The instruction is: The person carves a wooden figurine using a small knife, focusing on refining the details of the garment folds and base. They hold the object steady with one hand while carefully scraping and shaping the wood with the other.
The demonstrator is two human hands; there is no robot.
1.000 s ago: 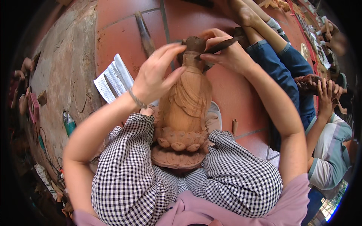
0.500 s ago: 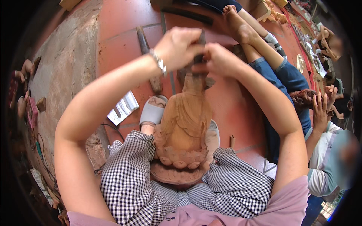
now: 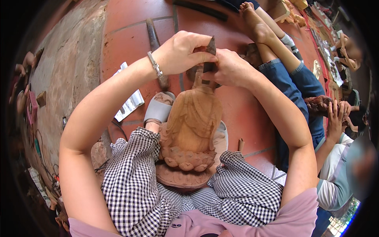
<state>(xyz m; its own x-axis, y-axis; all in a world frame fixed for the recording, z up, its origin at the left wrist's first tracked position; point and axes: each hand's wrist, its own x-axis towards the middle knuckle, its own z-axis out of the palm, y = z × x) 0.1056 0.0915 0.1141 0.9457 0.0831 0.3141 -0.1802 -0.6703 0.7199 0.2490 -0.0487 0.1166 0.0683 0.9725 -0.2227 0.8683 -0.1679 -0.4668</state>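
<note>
A carved wooden statue (image 3: 194,120) of a robed figure sits between a seated person's knees, which are covered by checked trousers (image 3: 132,173). Its petalled base (image 3: 187,160) is nearest the body and its narrow top points away, above a red tiled floor (image 3: 250,122). Both hands meet at that top. The left hand (image 3: 177,51) pinches a thin dark piece (image 3: 211,46) between thumb and fingers; the right hand (image 3: 233,69) appears closed on the same piece, lower down, with its thumb beside the statue's neck.

The statue looks solid, stiff and fairly heavy, its plain wood probably dry rather than slippery. The broad robed body or thick base would seem the safest place to take hold; the slim neck and the petal edges look likelier to chip. The dark piece seems light and thin, best held by its ends.

The hands and the dark piece hide most of the statue's head, and the right fingertips are hard to make out. Whether the dark piece is stiff or bendable cannot be told, nor whether the statue stands straight or leans. At right, a co-worker's hand (image 3: 335,116) partly covers a reddish carving (image 3: 317,104).
</note>
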